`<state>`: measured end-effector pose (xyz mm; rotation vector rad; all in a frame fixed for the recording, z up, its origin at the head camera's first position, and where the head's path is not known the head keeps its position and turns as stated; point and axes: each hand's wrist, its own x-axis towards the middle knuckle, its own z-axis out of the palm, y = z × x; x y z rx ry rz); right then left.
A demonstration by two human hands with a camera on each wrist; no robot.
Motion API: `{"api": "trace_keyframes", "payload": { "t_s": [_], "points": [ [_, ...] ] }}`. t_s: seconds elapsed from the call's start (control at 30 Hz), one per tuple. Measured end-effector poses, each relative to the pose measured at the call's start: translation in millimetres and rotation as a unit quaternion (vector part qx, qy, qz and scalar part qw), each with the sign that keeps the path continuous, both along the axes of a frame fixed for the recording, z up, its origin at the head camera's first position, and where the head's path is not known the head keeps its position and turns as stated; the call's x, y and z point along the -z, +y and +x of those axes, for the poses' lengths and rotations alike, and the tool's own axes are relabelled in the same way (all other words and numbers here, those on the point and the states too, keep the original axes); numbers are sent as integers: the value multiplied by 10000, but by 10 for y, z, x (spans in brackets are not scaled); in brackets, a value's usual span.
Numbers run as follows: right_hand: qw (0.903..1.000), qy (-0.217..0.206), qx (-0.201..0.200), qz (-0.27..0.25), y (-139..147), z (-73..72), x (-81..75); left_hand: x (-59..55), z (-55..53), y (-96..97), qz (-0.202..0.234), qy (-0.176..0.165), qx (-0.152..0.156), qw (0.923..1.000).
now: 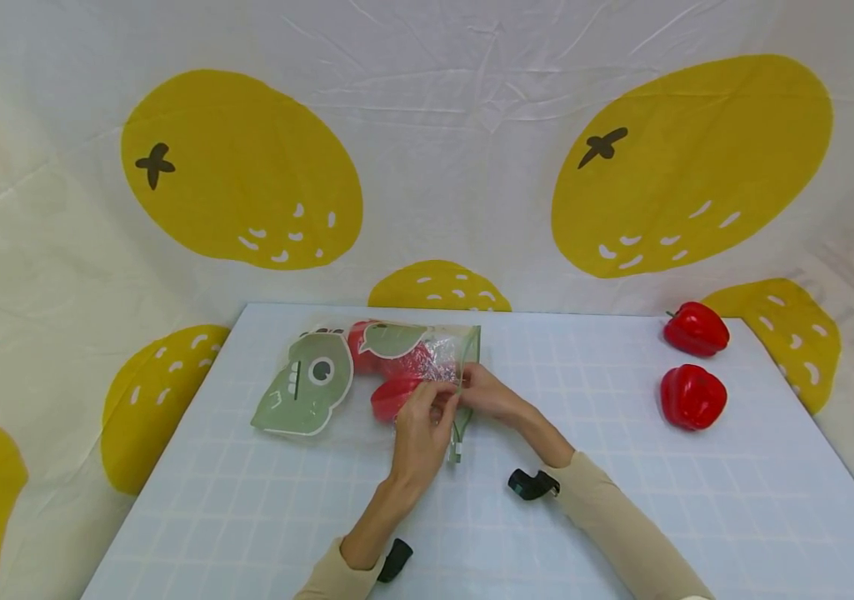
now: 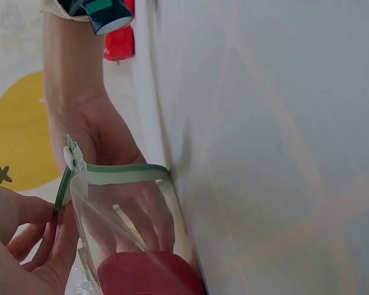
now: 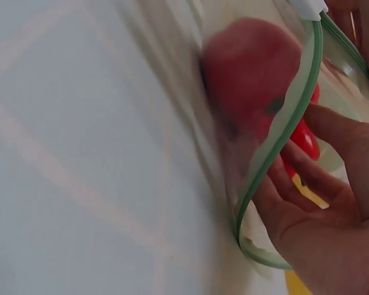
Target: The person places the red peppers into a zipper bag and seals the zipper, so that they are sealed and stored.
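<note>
A clear zip bag (image 1: 441,342) with a green dinosaur print (image 1: 307,392) lies on the table, its green-edged mouth facing right. Several red bell peppers (image 1: 392,398) show through the plastic. My left hand (image 1: 419,433) pinches the green zip edge (image 2: 61,190) between thumb and fingers, beside the white slider (image 3: 309,7). My right hand (image 1: 494,393) reaches through the parted mouth, its fingers (image 2: 150,215) seen through the clear side, extended and close to a red pepper (image 3: 252,67). Whether they touch it I cannot tell.
Two red bell peppers (image 1: 694,397) rest at the table's right side, one behind the other. A white cloth with yellow fruit prints (image 1: 239,167) hangs behind the table (image 1: 591,392). Black wrist cameras (image 1: 531,484) sit on both forearms.
</note>
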<state>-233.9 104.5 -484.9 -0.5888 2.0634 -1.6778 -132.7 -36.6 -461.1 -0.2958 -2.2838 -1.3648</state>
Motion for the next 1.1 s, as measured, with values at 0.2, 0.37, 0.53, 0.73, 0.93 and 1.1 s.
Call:
{"api": "trace_keyframes", "payload": {
  "t_s": [0.2, 0.37, 0.53, 0.73, 0.93, 1.1],
  "points": [
    [9994, 67, -91, 334, 110, 21, -54, -20, 5, 17, -34, -73, -51, 10000],
    [9983, 337, -134, 455, 232, 31, -87, -35, 18, 26, -50, -200, -79, 9998],
    [9963, 634, -94, 581, 352, 48, -160, -42, 19, 32, -95, -281, -140, 9995],
    [9942, 834, 62, 677, 471, 77, -249, -38, 16, 26, -46, -363, -133, 9992],
    [9920, 1006, 251, 726, 608, 94, -292, -32, 16, 20, -40, -503, -109, 9987],
    [9888, 1156, 507, 801, 723, 110, -322, -29, 13, 13, 50, -477, -84, 9988]
  ]
}}
